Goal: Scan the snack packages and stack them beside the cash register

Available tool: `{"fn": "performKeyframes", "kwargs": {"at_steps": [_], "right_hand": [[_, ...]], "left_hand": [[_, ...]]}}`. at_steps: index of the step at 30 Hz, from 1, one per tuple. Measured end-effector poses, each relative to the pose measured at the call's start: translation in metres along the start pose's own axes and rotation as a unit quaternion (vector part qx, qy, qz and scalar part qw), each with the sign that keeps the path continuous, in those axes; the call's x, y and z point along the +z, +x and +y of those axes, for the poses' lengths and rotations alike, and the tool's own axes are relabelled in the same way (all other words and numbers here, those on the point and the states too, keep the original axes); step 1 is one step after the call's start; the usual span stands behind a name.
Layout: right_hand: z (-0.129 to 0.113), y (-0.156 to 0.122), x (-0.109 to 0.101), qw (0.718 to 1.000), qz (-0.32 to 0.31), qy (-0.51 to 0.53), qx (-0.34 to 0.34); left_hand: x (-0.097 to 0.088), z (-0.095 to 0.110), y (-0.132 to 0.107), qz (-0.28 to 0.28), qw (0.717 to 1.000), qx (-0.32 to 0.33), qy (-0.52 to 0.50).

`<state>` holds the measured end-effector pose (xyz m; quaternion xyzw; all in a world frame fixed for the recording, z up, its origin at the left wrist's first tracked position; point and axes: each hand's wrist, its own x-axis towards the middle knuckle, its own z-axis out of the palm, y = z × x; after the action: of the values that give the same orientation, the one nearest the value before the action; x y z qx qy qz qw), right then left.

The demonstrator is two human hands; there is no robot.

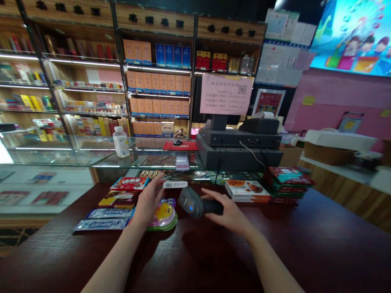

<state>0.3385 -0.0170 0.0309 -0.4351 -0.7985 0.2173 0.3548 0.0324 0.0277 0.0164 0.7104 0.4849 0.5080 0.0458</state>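
My right hand (pixel 227 213) has its thumb and fingers around the dark handle of a barcode scanner (pixel 191 203). The scanner's head points left and shows a small blue light. My left hand (pixel 149 199) is half curled, its fingertips at the left end of a small white box (pixel 176 184) with print on its side. Just beneath that hand lies a round pack in yellow, pink and green (pixel 165 215). To its left are a red snack box (pixel 130 184), a brown-yellow box (pixel 117 199) and two long blue packets (pixel 102 224).
A Dove box (pixel 247 191) and a stack of red-green packs (pixel 288 183) lie at the right of the dark table (pixel 195 260). Behind stand a glass counter (pixel 143 156), a plastic bottle (pixel 121 142), a cash register (pixel 240 140) and shelves of boxes.
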Motion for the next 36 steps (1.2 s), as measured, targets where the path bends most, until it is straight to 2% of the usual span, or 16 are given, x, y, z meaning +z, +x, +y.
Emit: {"fn": "performKeyframes", "kwargs": {"at_steps": [5,11,16,23,29,36], "right_hand": [[-0.002,0.001,-0.004,0.997,-0.014,0.079,0.018],[-0.007,0.000,-0.010,0.991,-0.027,0.127,0.034],[-0.008,-0.001,-0.010,0.990,-0.041,0.124,0.045],[-0.007,-0.001,-0.011,0.990,-0.049,0.123,0.051],[-0.005,-0.001,-0.010,0.992,-0.049,0.113,0.029],[0.004,0.000,-0.006,0.992,-0.091,0.084,0.034]], "left_hand": [[-0.001,-0.001,0.000,0.003,1.000,0.015,-0.007],[-0.003,0.001,0.000,-0.029,0.999,0.035,0.027],[-0.005,0.003,0.001,-0.005,0.993,0.075,0.091],[-0.005,0.001,0.001,0.017,0.987,0.088,0.133],[-0.007,0.004,0.001,0.008,0.984,0.083,0.157],[-0.008,0.004,0.000,0.000,0.980,0.106,0.168]]}}
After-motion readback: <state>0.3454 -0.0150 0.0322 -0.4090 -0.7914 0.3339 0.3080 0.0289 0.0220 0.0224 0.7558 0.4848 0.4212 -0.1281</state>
